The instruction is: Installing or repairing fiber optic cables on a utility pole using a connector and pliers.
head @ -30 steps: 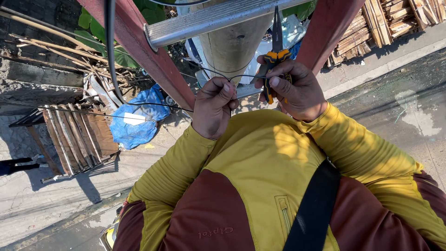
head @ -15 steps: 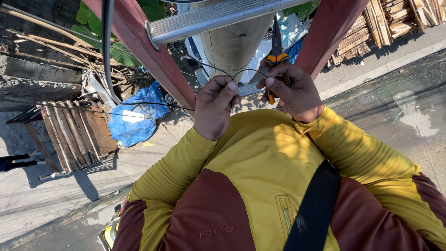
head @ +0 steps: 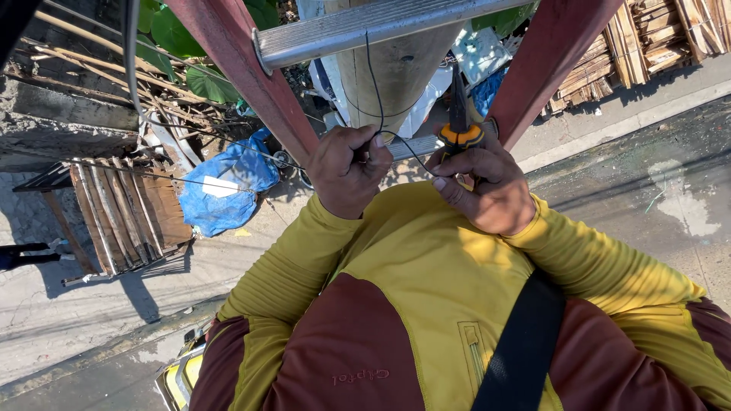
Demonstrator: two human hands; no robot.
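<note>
The left hand (head: 346, 171) pinches a thin black wire (head: 375, 84) that hangs over the ladder rung (head: 365, 27). The wire runs between both hands, and the right hand (head: 487, 186) grips orange-handled pliers (head: 461, 122) beside the pole (head: 396, 72).

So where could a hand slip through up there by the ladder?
Between the silver metal ladder rung and the left hand, beside the thin black wire. It is crowded at the right hand, which holds orange-handled pliers against the red ladder rail.

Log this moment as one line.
left hand: pinches thin black wire | right hand: grips orange-handled pliers, same wire | setting: red ladder rail, grey metal rung, pole
</note>
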